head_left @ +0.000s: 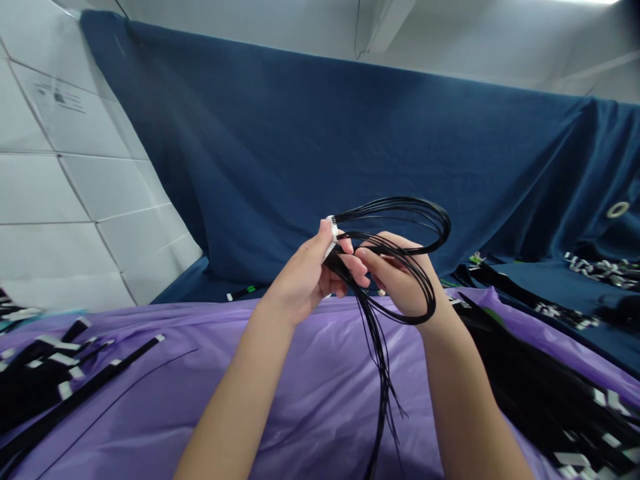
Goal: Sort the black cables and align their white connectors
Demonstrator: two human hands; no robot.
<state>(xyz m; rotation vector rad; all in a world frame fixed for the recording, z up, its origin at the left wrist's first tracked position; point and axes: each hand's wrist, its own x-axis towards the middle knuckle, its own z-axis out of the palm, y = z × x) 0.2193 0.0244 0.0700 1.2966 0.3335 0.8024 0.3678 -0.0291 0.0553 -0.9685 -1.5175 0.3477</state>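
My left hand point(305, 273) pinches a white plug connector point(332, 232) between thumb and fingers, and the rest of its fingers curl below. From the connector, thin black wires point(434, 283) loop out to the right and come back toward both hands. My right hand point(400, 273) is closed around part of the wire bundle close to the left fingertips; its inner fingers are partly hidden by the loops. The loose wire ends hang down in front of the purple sheet point(320, 393).
Black cable bundles point(35, 380) with white connectors lie at the left, and more cables point(540, 387) are heaped at the right. Behind hangs a blue cloth point(300, 147). White boxes point(135, 187) are stacked at the left. A tape roll point(618, 210) is at the far right.
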